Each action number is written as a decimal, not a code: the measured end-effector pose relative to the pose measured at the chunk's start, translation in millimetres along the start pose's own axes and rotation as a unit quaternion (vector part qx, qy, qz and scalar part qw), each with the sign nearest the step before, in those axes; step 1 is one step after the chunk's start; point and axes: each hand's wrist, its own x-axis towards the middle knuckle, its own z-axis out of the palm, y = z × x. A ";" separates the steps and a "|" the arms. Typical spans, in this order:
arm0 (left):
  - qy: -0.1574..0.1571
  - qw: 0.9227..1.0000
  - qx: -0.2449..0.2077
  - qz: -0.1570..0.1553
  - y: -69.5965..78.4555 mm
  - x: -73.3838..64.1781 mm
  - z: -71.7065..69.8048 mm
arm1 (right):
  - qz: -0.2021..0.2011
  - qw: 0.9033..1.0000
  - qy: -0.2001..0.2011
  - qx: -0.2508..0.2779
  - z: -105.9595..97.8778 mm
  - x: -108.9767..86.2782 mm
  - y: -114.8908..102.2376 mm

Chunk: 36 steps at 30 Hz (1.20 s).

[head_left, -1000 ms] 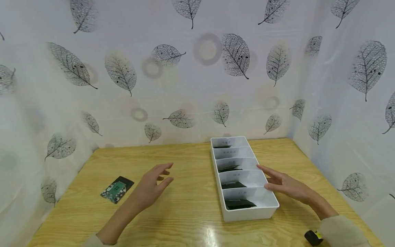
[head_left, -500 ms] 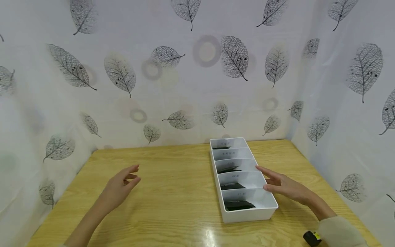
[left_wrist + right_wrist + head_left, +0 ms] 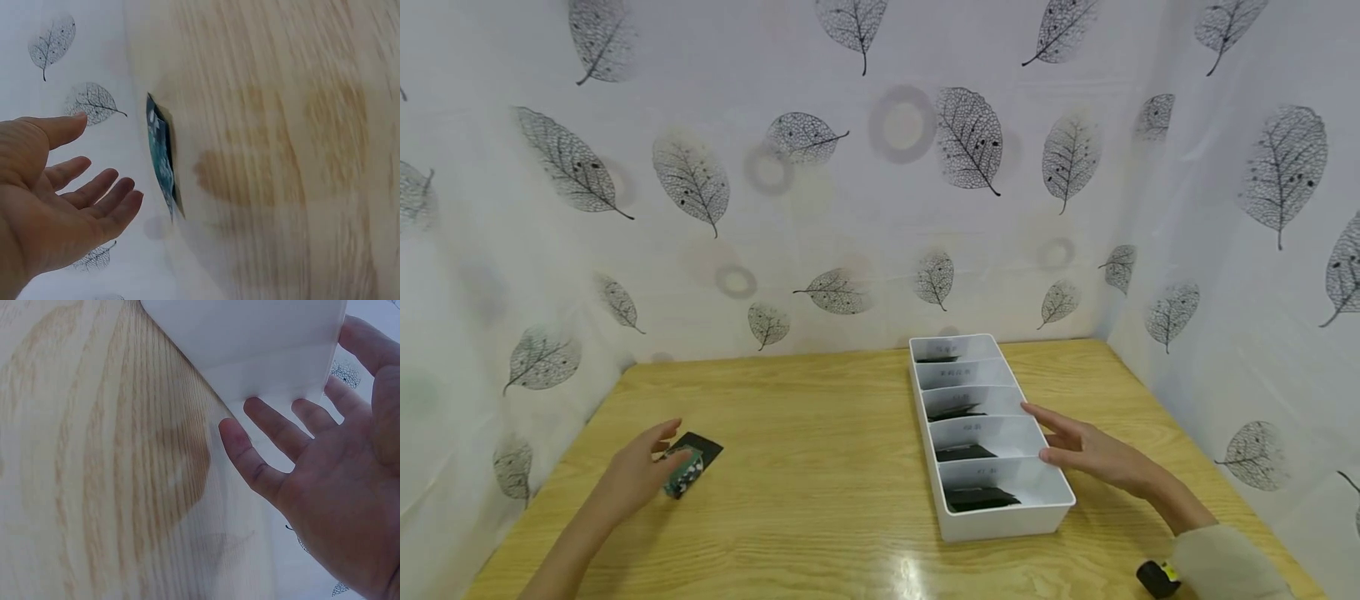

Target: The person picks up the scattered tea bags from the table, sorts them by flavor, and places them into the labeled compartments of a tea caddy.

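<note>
A flat sachet [image 3: 706,450], black with a green label and white floral print, lies on the left part of the table. My left hand [image 3: 634,473] hovers over its left side with fingers relaxed and hides part of it. In the left wrist view the spread fingers are apart from the sachet [image 3: 161,150]. To the right stands a long white divided box [image 3: 1000,523] with dark sachets [image 3: 981,498] in several compartments. My right hand [image 3: 1093,452] touches the box's right edge with loosely extended fingers; the right wrist view shows the fingertips against its white side [image 3: 256,344].
The wooden table [image 3: 820,467] meets a leaf-printed curtain [image 3: 850,200] at the back and both sides. A small black and yellow object [image 3: 1157,578] lies near the right sleeve [image 3: 1225,562] at the front.
My left hand has moved left across the table to the sachet, which was hidden behind it half a second ago. The right hand and the box stay in place.
</note>
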 end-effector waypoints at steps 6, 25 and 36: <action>-0.042 0.998 0.024 -0.026 -16.1 11.7 -1.3 | -0.002 1.000 0.001 -0.001 0.1 0.8 -0.2; -0.026 0.992 0.122 -0.002 -7.0 39.7 22.8 | 0.008 1.000 0.002 -0.002 0.5 1.0 -2.7; -0.050 0.993 0.105 -0.008 11.3 51.5 25.3 | 0.010 1.000 0.001 -0.004 0.5 1.1 -3.5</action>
